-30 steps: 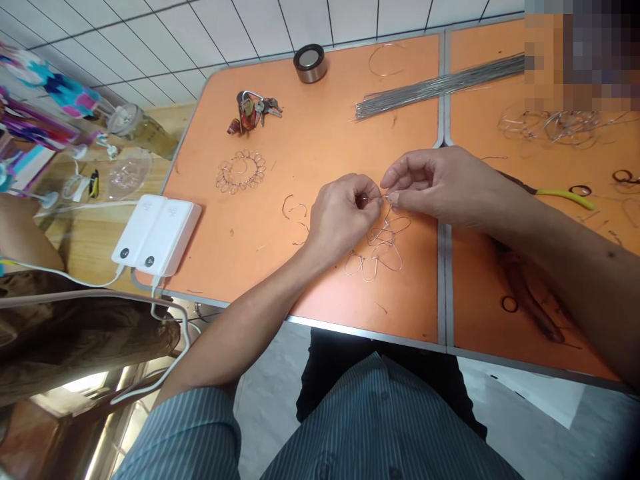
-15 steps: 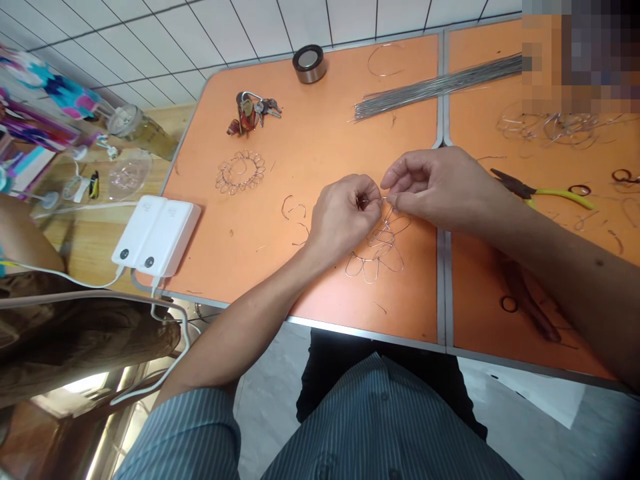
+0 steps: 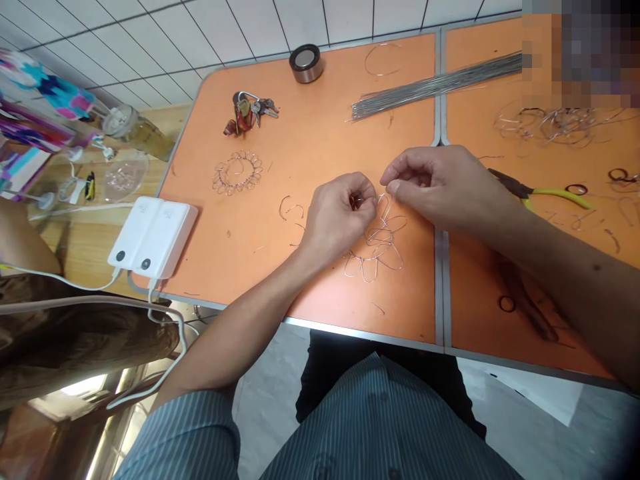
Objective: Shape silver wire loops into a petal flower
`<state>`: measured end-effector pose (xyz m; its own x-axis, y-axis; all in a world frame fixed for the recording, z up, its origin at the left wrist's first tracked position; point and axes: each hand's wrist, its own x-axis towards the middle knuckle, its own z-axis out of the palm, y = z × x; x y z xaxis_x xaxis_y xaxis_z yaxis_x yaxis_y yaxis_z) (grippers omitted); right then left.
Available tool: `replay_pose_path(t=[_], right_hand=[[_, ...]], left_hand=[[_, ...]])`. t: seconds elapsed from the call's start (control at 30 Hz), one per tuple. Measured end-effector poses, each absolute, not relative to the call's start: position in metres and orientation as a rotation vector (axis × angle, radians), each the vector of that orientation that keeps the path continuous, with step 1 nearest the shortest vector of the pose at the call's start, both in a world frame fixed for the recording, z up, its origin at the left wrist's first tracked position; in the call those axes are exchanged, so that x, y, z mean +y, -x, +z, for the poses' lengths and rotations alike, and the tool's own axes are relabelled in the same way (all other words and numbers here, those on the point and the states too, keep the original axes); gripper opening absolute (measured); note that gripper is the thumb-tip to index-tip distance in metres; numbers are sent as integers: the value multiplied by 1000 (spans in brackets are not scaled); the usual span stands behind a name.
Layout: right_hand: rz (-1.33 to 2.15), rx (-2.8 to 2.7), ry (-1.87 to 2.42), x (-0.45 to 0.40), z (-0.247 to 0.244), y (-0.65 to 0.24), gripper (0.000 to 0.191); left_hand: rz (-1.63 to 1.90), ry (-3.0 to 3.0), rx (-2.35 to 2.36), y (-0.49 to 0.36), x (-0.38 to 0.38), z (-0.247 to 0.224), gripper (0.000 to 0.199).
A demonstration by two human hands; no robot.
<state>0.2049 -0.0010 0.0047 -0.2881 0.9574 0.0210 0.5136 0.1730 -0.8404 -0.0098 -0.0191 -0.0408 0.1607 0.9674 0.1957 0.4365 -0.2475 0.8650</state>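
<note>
My left hand (image 3: 340, 210) is closed in a pinch on a looped thin wire (image 3: 370, 259), at the middle of the orange table. The wire's petal-like loops hang below the fingertips and rest near the tabletop. Just to the right, my right hand (image 3: 440, 187) has its thumb and forefinger drawn together at the upper end of the same wire; the exact grip point is partly hidden. A finished-looking ring of wire loops (image 3: 237, 173) lies apart at the left. Short wire scraps (image 3: 291, 208) lie beside my left hand.
Pliers with yellow handles (image 3: 555, 191) lie beyond my right forearm. Along the back are a bundle of straight wires (image 3: 400, 97), a round metal tin (image 3: 306, 64) and keys (image 3: 255, 110). A white power bank (image 3: 153, 237) sits at the left edge; tangled wire (image 3: 555, 127) lies right.
The right thumb has risen slightly toward the forefinger tip. Both hands stay close together over the wire, and the whole view has shifted a little.
</note>
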Motion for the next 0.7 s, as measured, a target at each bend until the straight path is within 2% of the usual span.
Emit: replay_pose_path(t=[0.13, 0.33, 0.47, 0.7], right_hand=[[998, -1998, 1362, -4, 5, -202, 8], [862, -2081, 1365, -2, 4, -206, 2], [802, -2106, 1362, -2, 5, -206, 7], [861, -2150, 1347, -6, 4, -205, 6]], left_hand=[[1051, -1813, 1322, 10, -19, -42, 19], [1003, -1923, 1308, 15, -20, -36, 10], [966, -2027, 1360, 21, -19, -33, 6], [855, -2085, 1397, 27, -17, -31, 6]])
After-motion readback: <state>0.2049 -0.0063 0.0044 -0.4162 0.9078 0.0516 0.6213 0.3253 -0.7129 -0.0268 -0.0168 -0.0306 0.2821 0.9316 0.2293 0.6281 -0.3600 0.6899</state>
